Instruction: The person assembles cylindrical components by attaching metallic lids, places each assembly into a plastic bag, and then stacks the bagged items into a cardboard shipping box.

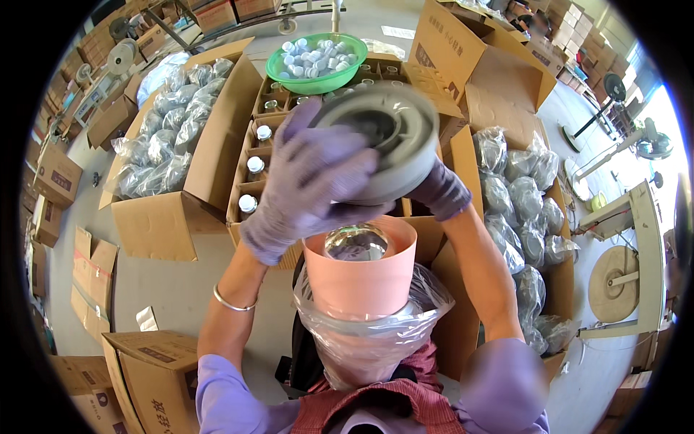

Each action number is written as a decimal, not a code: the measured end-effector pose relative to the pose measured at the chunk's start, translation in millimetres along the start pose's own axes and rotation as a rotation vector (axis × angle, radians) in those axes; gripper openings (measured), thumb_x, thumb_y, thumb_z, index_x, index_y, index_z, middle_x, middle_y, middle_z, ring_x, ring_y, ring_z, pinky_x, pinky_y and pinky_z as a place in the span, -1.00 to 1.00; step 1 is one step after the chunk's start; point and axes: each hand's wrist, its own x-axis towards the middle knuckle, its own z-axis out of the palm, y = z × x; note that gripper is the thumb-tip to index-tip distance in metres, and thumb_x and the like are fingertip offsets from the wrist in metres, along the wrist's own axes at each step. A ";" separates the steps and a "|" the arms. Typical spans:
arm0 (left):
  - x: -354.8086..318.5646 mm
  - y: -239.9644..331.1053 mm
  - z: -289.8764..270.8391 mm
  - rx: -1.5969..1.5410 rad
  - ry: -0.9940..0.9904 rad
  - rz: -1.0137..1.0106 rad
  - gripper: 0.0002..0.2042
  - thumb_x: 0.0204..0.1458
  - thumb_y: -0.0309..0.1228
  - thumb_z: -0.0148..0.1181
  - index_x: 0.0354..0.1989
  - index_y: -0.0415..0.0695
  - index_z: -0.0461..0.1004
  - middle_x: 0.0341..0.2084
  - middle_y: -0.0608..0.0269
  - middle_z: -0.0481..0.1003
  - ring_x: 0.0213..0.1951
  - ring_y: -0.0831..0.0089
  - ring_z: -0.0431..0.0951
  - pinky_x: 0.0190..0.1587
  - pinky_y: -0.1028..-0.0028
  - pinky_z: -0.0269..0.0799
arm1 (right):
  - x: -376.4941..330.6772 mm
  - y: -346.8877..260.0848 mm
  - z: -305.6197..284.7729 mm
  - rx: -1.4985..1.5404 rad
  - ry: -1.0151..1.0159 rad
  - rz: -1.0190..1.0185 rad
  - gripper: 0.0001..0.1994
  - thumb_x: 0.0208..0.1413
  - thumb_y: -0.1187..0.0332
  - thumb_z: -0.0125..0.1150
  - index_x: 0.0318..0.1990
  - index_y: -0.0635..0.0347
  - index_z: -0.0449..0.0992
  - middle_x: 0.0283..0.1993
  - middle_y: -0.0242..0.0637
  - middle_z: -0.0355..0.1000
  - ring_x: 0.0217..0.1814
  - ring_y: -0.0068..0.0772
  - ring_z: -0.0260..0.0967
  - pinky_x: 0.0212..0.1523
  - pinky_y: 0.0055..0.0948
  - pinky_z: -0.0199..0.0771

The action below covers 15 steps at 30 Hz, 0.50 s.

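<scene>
Grey and heavy-looking, a round disc-shaped tool (383, 148) is held tilted above a salmon-pink plastic sleeve (361, 278) in a packing area crowded with cardboard. The person's left hand (307, 181), in a lilac knit glove, is spread over the near-left face of the disc, fingers wrapped onto it; the right hand (437, 189), also gloved, is clamped on the disc's right underside. Inside the sleeve sits a clear glass jar (356, 242), its rounded top showing just below the disc, and a clear plastic bag (372, 333) is bunched round the sleeve's lower part, close against the person's lap.

The likeliest trouble, judged from this pose, is the disc meeting the glass off-centre: tilted as it is, an edge could strike the jar's top and chip it. The loose bag could also be caught between sleeve and jar, and the sleeve, apparently steadied only by the lap, could tip.

Beyond, a divided carton (253, 163) holds capped jars, a green bowl (316, 64) of white caps stands at the far side, and open boxes of bagged jars (520, 217) flank both sides.
</scene>
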 end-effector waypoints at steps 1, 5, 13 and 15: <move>-14.0 -1.9 -4.8 -0.154 0.003 -0.210 -0.38 -0.32 -0.16 0.59 -0.02 -0.08 0.51 -0.03 0.19 0.52 0.02 0.21 0.51 0.27 0.04 0.26 | -19.6 -5.7 -21.7 0.211 -0.142 0.263 -0.62 0.30 0.15 0.09 0.12 0.20 0.42 0.06 -0.25 0.47 0.09 -0.43 0.46 0.08 -0.37 0.53; -36.7 4.8 -19.4 -0.651 -0.105 -0.675 -0.34 -0.37 -0.05 0.59 -0.07 -0.16 0.57 -0.12 0.18 0.55 -0.04 0.22 0.52 0.24 0.08 0.27 | -85.9 4.8 3.9 0.969 0.254 0.716 -0.34 0.25 -0.14 0.07 0.26 0.22 0.29 0.21 -0.17 0.38 0.22 -0.32 0.39 0.24 -0.23 0.40; -57.4 19.8 -1.0 -0.726 0.010 -0.488 -0.37 0.29 0.06 -0.24 -0.32 -0.26 0.64 -0.42 0.14 0.58 -0.32 0.26 0.58 0.18 0.07 0.31 | -72.1 -103.5 47.7 0.827 0.457 0.645 -0.25 -0.17 -0.16 0.44 0.03 0.25 0.39 0.39 0.01 0.10 0.34 -0.22 0.18 0.34 -0.32 0.14; -62.8 20.4 1.6 -0.767 0.043 -0.467 -0.50 0.27 -0.12 -0.19 -0.32 -0.25 0.64 -0.41 0.14 0.58 -0.31 0.26 0.58 0.17 0.06 0.32 | -69.9 -109.4 49.8 0.794 0.465 0.668 -0.23 -0.19 -0.19 0.45 0.02 0.24 0.37 0.39 0.01 0.08 0.35 -0.22 0.18 0.34 -0.31 0.15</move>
